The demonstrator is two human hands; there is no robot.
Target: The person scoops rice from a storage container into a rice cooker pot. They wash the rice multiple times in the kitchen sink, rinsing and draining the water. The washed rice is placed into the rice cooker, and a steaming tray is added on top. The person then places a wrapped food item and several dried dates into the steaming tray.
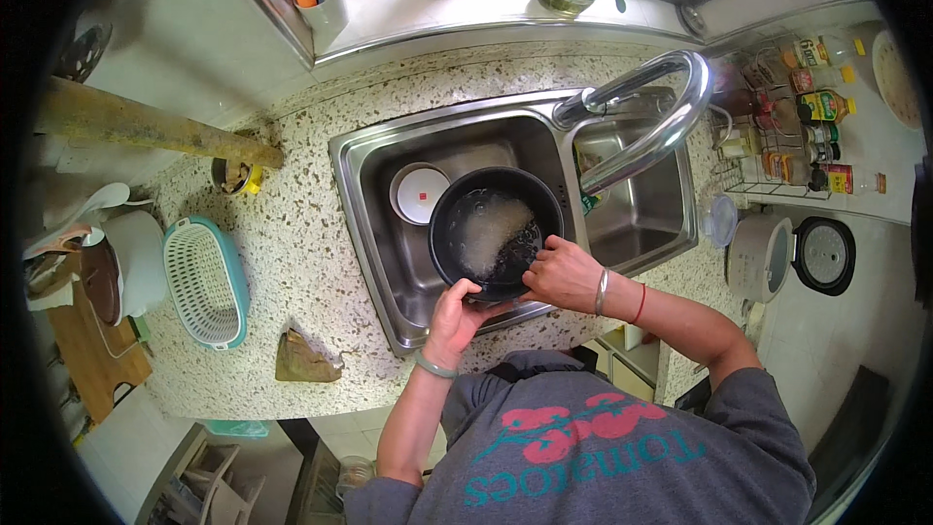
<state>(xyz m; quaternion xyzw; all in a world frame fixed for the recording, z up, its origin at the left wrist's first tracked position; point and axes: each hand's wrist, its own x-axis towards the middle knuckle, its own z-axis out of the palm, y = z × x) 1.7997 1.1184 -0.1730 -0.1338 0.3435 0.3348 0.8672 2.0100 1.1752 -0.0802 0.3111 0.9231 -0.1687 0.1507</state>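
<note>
A round black rice cooker inner pot [444, 202] is held over the left basin of the steel sink. Inside it, pale rice [496, 231] lies heaped to one side in clear water with small bubbles. My left hand [455, 321] grips the pot's near-left side, thumb at the rim and fingers reaching underneath. At the near-right rim, my right hand [564, 274] is closed on the edge, its fingertips partly hidden. A white bowl-like dish [422, 192] sits in the basin behind the pot, to the left.
A chrome faucet [695, 87] arches over the right basin [637, 204]. To the right stands an open rice cooker [758, 258] below a rack of bottles [807, 126]. On the left counter are a teal-and-white basket [236, 277], a brown cloth-like piece [306, 358] and a yellow pipe [155, 122].
</note>
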